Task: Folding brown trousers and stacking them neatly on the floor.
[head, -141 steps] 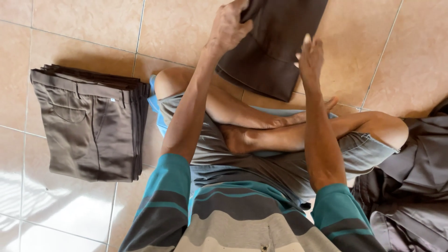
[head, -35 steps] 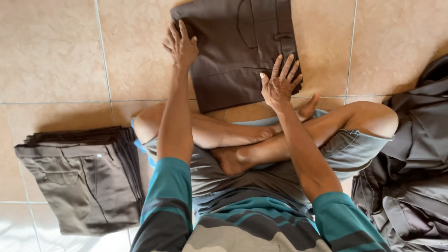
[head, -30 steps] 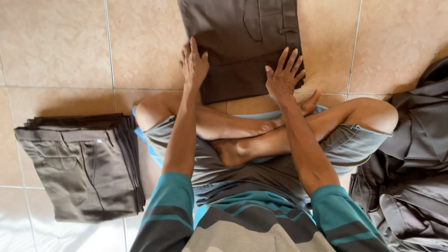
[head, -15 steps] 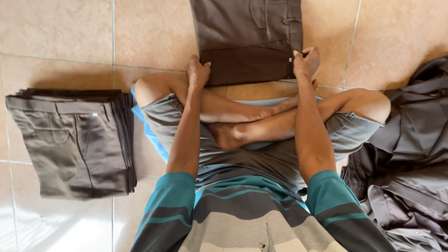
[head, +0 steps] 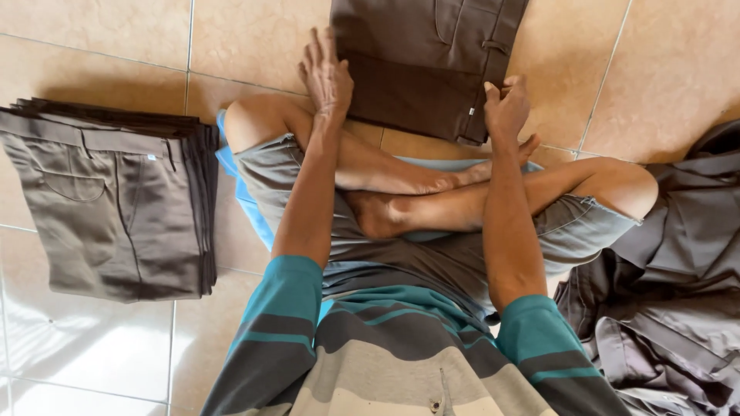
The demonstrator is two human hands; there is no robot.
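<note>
Matt brown woven cloth makes the folded trousers [head: 420, 69] under both hands; the stack [head: 116, 208] by the left arm matches; floor tiles [head: 655, 62] are glossy ceramic.

Dk brown trousers [head: 420, 65], taupe folded stack [head: 108, 204], teal/grey striped shirt [head: 385, 354], beige tiles [head: 100, 46].

Large glazed beige floor tiles [head: 100, 31] are covering the whole ground, with thin grey grout lines [head: 189, 46] running between them. One grout line is crossing at ten o'clock, another is slanting down at two o'clock. Bright daylight is falling from the lower left, and white glare [head: 69, 354] is shining off the tile at eight o'clock. The tiles toward twelve and one o'clock are lying in softer, even light. No wall, window or furniture is showing within the view.
</note>
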